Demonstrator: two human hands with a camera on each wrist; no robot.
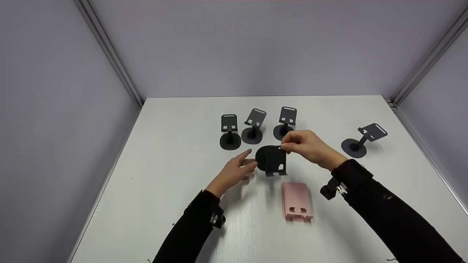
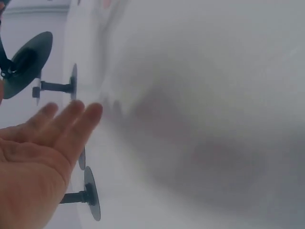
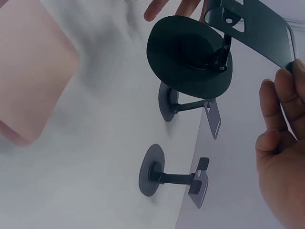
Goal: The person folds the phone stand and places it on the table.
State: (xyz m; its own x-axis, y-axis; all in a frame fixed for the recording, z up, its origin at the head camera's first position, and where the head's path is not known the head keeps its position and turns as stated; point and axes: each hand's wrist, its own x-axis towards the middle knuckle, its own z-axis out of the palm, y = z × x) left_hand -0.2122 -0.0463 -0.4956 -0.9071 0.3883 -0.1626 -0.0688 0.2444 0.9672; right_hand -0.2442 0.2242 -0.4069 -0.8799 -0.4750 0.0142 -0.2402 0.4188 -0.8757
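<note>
In the head view, a black phone stand (image 1: 275, 160) with a round base hangs above the table, its plate's corner pinched between the thumb and fingers of my right hand (image 1: 309, 148). The right wrist view shows the stand's round base (image 3: 183, 57) tilted, joined to the plate by a short arm. My left hand (image 1: 234, 171) is just left of the base, fingers spread and fairly straight. Whether its thumb or a fingertip touches the base I cannot tell. A pink phone stand (image 1: 296, 201), folded flat, lies on the table below the held one.
Behind the hands stand three black phone stands: a left one (image 1: 229, 137), a middle one (image 1: 253, 131) and a right one (image 1: 286, 124). Another black stand (image 1: 360, 142) is farther right. Pale walls (image 1: 234, 47) enclose the white table (image 1: 164, 175) at the back and sides.
</note>
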